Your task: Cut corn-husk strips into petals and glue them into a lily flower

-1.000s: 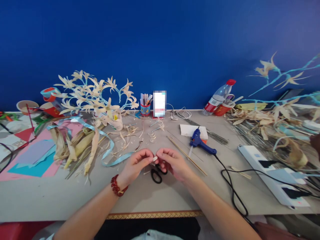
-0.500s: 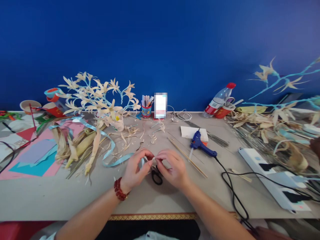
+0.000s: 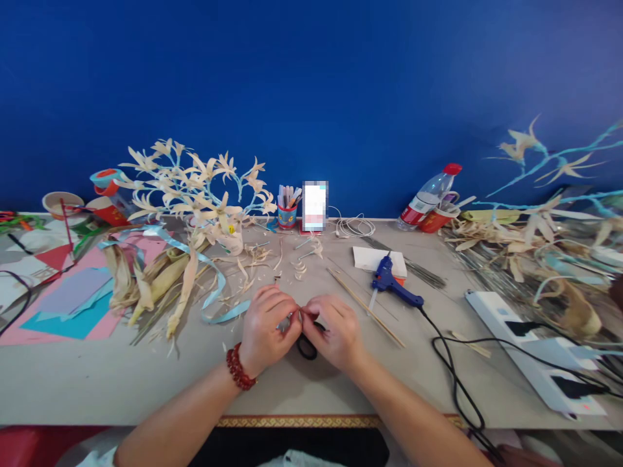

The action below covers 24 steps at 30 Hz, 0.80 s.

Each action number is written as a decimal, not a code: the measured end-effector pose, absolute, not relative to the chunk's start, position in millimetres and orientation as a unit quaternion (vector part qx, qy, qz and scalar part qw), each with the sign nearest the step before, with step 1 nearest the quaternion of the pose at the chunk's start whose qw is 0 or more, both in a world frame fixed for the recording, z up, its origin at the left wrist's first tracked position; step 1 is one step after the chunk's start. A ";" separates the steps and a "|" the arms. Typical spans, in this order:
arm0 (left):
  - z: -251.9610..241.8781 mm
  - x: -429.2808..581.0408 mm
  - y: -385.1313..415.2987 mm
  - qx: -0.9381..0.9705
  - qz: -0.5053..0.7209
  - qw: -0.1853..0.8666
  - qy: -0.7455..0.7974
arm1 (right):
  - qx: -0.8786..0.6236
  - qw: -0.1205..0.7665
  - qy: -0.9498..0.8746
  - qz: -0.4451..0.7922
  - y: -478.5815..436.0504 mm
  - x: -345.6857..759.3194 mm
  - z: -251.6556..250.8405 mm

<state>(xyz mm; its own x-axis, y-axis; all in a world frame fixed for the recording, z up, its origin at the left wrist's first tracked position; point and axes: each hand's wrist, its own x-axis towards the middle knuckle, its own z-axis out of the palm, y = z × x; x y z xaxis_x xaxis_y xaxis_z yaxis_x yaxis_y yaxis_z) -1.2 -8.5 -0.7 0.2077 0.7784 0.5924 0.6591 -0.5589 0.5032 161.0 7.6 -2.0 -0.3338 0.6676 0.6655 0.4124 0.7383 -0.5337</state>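
While both hands sat close together over the grey tabletop (image 3: 146, 383), the left hand (image 3: 267, 327) and right hand (image 3: 337, 332) pinched a small pale husk strip (image 3: 296, 316) between closed fingertips, just above black-handled scissors (image 3: 307, 349). A blue glue gun (image 3: 389, 285) lay nearby, to the right.

scissors (image 3: 307, 345) under hands (image 3: 302, 324), glue gun (image 3: 392, 287) right

Deep blue wall (image 3: 341, 84) behind; grey table (image 3: 97, 383) with gold-trimmed front edge
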 end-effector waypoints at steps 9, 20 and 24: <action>-1.5 -8.1 -4.6 0.757 0.428 0.081 0.487 | -0.365 0.477 -0.786 0.146 7.4 165.1 -2.2; 5.6 0.4 -9.4 0.756 0.428 0.159 0.469 | -0.350 0.498 -0.776 0.167 4.8 159.2 -6.9; 3.0 2.0 -8.4 0.745 0.433 0.168 0.478 | -0.347 0.498 -0.777 0.168 3.8 158.6 -5.3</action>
<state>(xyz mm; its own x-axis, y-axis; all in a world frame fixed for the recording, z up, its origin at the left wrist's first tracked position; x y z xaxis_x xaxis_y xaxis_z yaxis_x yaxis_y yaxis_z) 2.0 -8.4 3.0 0.1673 0.8583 0.4851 0.5666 -0.4864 0.6652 158.6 3.8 -5.3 -0.2629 0.7063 0.6573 0.3724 0.7027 -0.6062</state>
